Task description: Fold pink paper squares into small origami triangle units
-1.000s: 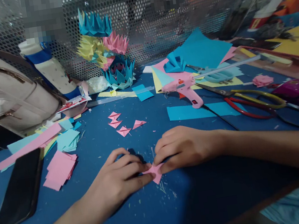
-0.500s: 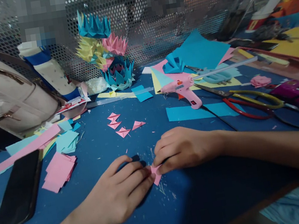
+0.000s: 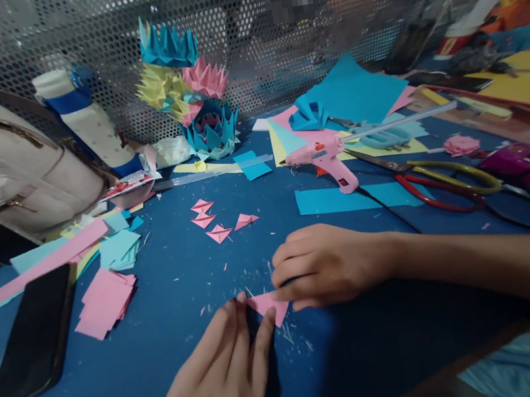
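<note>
Low in the middle of the frame, a pink paper piece lies flat on the blue table, its long axis running left-right. The right hand, curled, pins its right end; the left hand, fingers straight and empty, touches its left edge from below.

Blue worktop, flecked with paper scraps. On it: small folded pink paper piece near front centre; four folded pink triangles behind it; stack of pink squares and black phone at left; pink glue gun, blue paper strip and scissors at right.
</note>
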### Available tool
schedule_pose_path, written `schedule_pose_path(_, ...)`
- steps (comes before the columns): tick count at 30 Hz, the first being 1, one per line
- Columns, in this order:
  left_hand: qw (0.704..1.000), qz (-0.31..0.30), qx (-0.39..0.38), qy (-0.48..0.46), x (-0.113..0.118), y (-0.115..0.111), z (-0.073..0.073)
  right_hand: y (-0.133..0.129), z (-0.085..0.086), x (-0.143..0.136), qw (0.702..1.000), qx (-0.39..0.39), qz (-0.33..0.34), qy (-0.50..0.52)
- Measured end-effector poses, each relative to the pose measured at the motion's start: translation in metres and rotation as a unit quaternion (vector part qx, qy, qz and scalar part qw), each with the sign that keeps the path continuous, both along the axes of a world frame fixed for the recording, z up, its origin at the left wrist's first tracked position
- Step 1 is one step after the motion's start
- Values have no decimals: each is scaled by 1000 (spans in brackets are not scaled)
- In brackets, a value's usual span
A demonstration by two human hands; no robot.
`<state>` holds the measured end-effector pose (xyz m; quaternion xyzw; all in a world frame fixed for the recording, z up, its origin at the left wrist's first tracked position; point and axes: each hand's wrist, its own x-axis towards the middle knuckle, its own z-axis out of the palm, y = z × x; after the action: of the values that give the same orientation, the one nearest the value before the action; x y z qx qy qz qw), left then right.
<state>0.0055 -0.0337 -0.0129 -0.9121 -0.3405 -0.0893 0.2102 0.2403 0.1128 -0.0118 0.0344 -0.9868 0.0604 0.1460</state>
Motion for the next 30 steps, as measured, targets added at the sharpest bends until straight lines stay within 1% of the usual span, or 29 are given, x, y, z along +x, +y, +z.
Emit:
schedule_pose_path(4, 1000, -1, 4, 17, 1, -1, 1, -7, -2, -6, 999, 21, -35, -17)
schedule_pose_path(6, 1000, -1, 8, 19, 1, 0, 1, -9, 1, -7, 998, 33, -51, -27)
schedule_pose_path(9, 1000, -10, 3, 15, -1, 3, 3, -7, 15, -3, 995, 27, -46, -82)
schedule_pose_path(12, 999, -26, -17, 13, -5, 7, 4, -2, 32, 7, 985, -14, -36, -166)
schedule_pose_path(14, 999, -36, -31, 13, -9, 11, 6, 2, 38, 13, 980, -43, -48, -187)
schedule_pose_path(15, 998, -43, -38, 12, -10, 13, 7, 4, 38, 15, 979, -56, -51, -187)
schedule_pose_path(16, 998, -51, -47, 8, -12, 16, 9, 5, 37, 16, 981, -68, -49, -177)
schedule_pose_path(18, 995, -68, -75, -9, -15, 23, 14, 8, 28, 15, 987, -91, -34, -126)
schedule_pose_path(20, 989, -82, -113, -53, -18, 33, 19, 8, 15, 10, 994, -108, -23, -28)
schedule_pose_path(22, 978, -55, -167, -109, -20, 42, 21, 7, 3, 4, 992, -118, -38, 16)
schedule_pose_path(25, 953, -13, -238, -185, -17, 51, 16, 0, -7, -4, 990, -116, -80, 14)
schedule_pose_path(27, 932, 11, -280, -230, -13, 55, 9, -5, -9, -8, 988, -111, -105, 3)
schedule_pose_path(30, 908, 50, -311, -277, -6, 56, -2, -10, -8, -10, 982, -126, -139, -8)
